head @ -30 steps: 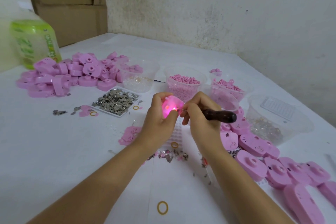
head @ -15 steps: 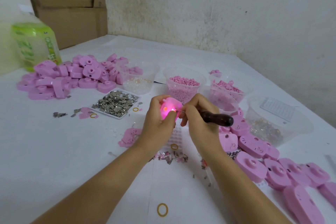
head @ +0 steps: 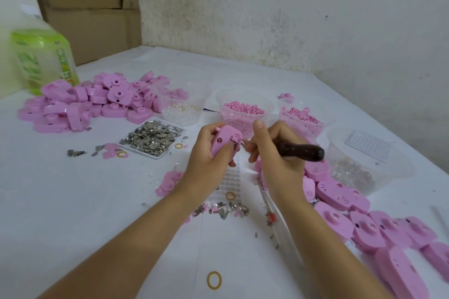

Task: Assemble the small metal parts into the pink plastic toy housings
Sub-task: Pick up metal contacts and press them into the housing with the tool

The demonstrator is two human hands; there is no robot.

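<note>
Our left hand grips the pink housing, whose glow has gone out; our right hand holds the dark-handled tool, tip just beside it.

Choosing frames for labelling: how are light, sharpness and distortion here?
Head view: soft even light, faint shadows, no strong glare; housing in left hand and tool in right hand fairly sharp; wide-angle stretch toward the edges; bottle at far left washed out and blurry.
</note>
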